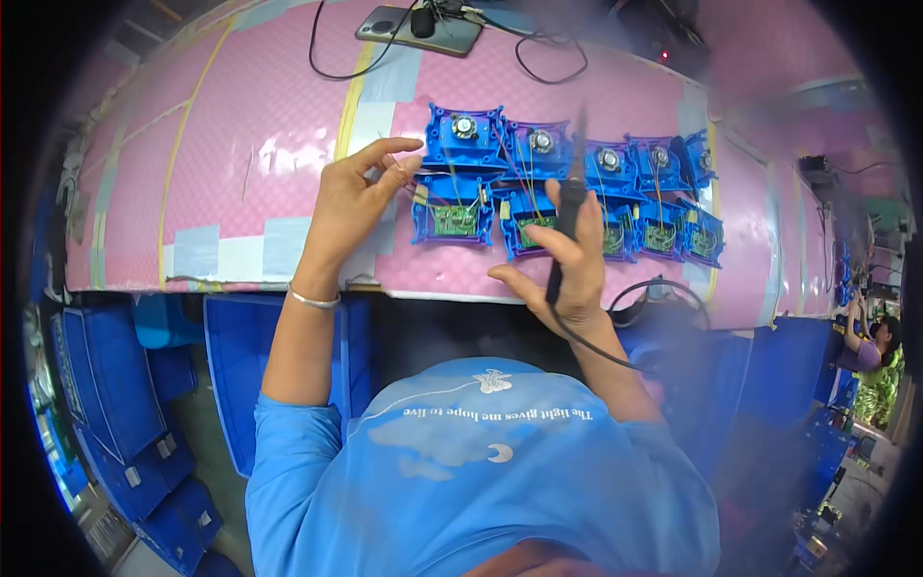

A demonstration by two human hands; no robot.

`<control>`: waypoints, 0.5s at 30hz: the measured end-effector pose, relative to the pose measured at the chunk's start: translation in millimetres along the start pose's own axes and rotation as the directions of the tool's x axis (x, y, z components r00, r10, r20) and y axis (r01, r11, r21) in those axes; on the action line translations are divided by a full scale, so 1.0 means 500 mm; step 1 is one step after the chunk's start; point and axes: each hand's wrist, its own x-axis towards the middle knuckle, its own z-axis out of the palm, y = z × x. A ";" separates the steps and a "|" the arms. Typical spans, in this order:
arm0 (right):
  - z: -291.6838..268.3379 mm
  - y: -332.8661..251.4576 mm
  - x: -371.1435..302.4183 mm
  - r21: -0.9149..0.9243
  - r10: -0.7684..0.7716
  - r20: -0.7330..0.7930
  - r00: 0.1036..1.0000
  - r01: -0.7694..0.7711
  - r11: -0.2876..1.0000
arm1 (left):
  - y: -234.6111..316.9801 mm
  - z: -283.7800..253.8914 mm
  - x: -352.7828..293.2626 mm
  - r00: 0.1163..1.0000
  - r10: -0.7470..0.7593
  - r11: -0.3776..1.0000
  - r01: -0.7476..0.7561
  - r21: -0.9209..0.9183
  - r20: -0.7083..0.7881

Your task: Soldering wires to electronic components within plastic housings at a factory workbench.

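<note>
My left hand [351,197] is closed in a pinch, thumb and forefinger on thin wires beside the leftmost blue plastic housing. That housing lies opened in two halves: the upper half [440,152] carries a round silver speaker [463,127], the lower half [420,227] a green circuit board [454,221]. Fine wires run between the halves. In my right hand [582,279] is a black soldering iron [572,207], its tip pointing up and away from me. It hovers over the neighbouring housings and partly hides them. The iron's cable trails down past my right wrist.
Several similar opened blue housings [661,165] stretch rightward in two rows on the pink table mat [279,125]. A phone [461,38] and black cables [548,37] lie at the far edge. Blue bins [240,361] stand below the table's left side. Another person [870,354] is at far right.
</note>
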 end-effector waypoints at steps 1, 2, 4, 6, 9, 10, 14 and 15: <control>0.007 0.007 0.005 0.005 0.008 0.003 1.000 -0.008 1.000 | 0.003 0.004 0.000 1.000 -0.011 0.999 0.010 0.049 0.021; 0.011 0.013 0.009 -0.029 0.005 0.008 1.000 -0.005 1.000 | 0.006 0.007 -0.002 0.999 0.016 0.996 -0.019 0.091 0.041; 0.012 0.025 0.015 -0.058 0.007 0.020 1.000 -0.006 0.998 | 0.011 0.018 -0.010 0.999 -0.016 0.997 0.013 0.079 0.037; 0.004 0.038 0.018 -0.027 0.047 0.046 0.998 -0.046 0.999 | 0.016 0.025 -0.026 0.997 -0.042 0.978 0.028 0.208 0.064; -0.015 0.059 0.016 -0.013 0.083 0.069 0.994 -0.083 0.997 | 0.021 0.050 -0.070 0.999 -0.021 0.972 0.012 0.233 0.033; -0.023 0.065 0.013 -0.023 0.107 0.089 0.990 -0.106 0.994 | 0.024 0.055 -0.089 1.000 0.014 0.967 -0.017 0.256 0.014; -0.050 0.074 0.001 0.083 0.088 0.097 0.991 -0.096 0.992 | 0.036 0.067 -0.150 0.992 -0.090 0.996 0.092 0.019 -0.089; -0.057 0.068 -0.003 0.119 0.101 0.101 0.990 -0.113 0.986 | 0.044 0.067 -0.164 0.973 -0.099 0.990 0.075 -0.120 -0.207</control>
